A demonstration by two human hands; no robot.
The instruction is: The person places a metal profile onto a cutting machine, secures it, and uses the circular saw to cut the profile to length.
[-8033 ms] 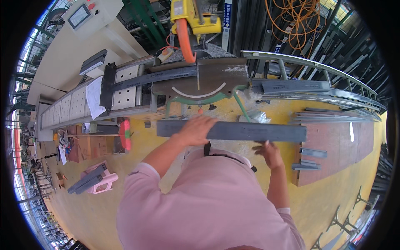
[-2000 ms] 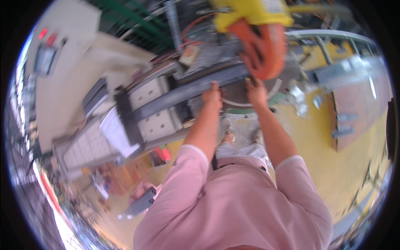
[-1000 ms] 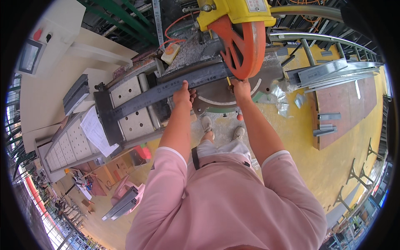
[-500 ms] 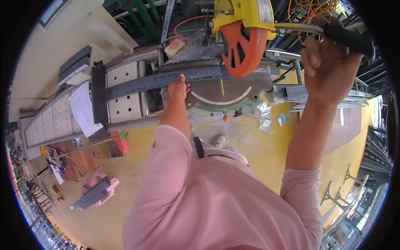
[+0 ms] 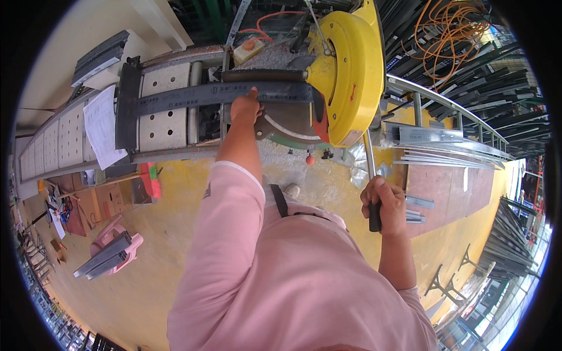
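A long dark grey metal profile (image 5: pixel 190 97) lies across the bed of a cut-off saw. My left hand (image 5: pixel 246 110) is closed at its near edge, pressing it by the fence, with a fingertip on its top face. My right hand (image 5: pixel 389 203) grips the black handle (image 5: pixel 375 218) of the saw's metal lever (image 5: pixel 369 153). The yellow saw guard (image 5: pixel 351 76) is swung down over the profile's right end, hiding that end and most of the blade. Part of the orange inner guard (image 5: pixel 321 126) shows at its left.
A roller table with perforated plates (image 5: pixel 167 126) extends left; a paper sheet (image 5: pixel 104 127) hangs over its edge. Cut metal strips (image 5: pixel 451 153) lie right of the saw. An orange hose (image 5: pixel 448 38) coils over stacked dark profiles behind. A pink stool (image 5: pixel 117 243) carries short profiles.
My right hand has pulled the lever down and toward me, and the yellow saw head has come down over the profile. My left hand stays on the profile.
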